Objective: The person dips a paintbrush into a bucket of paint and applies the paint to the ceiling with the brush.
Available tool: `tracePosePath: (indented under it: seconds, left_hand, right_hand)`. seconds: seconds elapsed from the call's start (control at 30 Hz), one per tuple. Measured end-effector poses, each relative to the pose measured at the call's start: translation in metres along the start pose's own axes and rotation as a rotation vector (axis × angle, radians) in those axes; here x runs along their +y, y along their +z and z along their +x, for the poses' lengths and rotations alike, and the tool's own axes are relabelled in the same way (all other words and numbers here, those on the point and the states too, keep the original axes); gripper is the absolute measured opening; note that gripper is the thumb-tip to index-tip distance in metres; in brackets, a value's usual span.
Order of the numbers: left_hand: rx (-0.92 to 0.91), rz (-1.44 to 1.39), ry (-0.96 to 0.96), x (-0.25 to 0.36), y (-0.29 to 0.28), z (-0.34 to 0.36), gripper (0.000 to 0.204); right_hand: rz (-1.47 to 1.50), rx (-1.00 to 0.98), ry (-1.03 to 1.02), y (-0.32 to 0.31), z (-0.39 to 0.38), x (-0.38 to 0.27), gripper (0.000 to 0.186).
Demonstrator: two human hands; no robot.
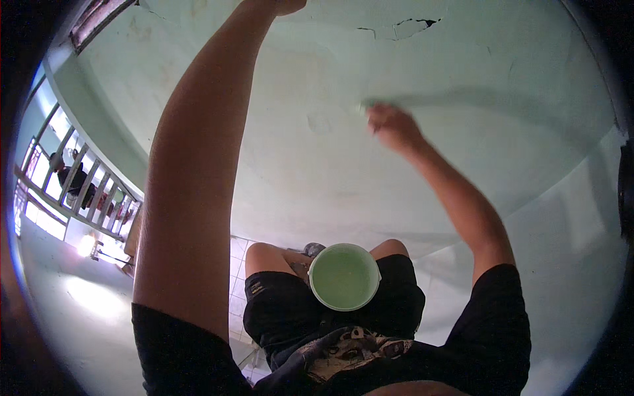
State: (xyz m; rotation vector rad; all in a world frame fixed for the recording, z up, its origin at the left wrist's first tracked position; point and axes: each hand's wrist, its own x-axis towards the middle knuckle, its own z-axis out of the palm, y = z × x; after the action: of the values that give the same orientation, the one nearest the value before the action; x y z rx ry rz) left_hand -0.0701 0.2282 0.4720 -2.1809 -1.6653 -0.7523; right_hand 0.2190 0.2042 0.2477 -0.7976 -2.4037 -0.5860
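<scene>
My right hand (394, 127) is closed with its fingers against the pale green wall (317, 171). A small pale bit shows at its fingertips, too blurred to name. My left arm stretches up the wall, and only the base of my left hand (287, 5) shows at the upper edge; its fingers are cut off from view. Between my thighs rests a pale green bucket (344, 277), its inside a murky light green. Neither hand touches it.
Cracked, flaking plaster (415, 28) marks the wall near the top. At the left are a railing (92, 178), a person in dark clothes (72, 177) beyond it, and a bright work lamp (89, 246). White floor tiles (238, 267) show below.
</scene>
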Motion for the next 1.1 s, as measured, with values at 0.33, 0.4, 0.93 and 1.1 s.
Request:
tracePosePath:
  seconds: [0.33,0.4,0.93,1.1]
  left_hand:
    - [0.037,0.055,0.031,-0.014,-0.002,0.01,0.082]
    - [0.047,0.044,0.068,-0.013,0.001,0.017,0.083]
    - [0.034,0.048,0.054,-0.008,-0.008,0.007,0.083]
    - [0.058,0.058,0.05,-0.02,0.004,0.016,0.083]
  right_hand:
    - [-0.216,0.361,-0.08,-0.062,0.055,-0.001,0.048]
    - [-0.185,0.212,-0.154,-0.023,0.017,0.008,0.052]
    - [-0.067,0.303,0.101,-0.085,0.066,-0.019,0.011]
    - [0.263,0.566,0.321,-0.038,-0.012,-0.077,0.016]
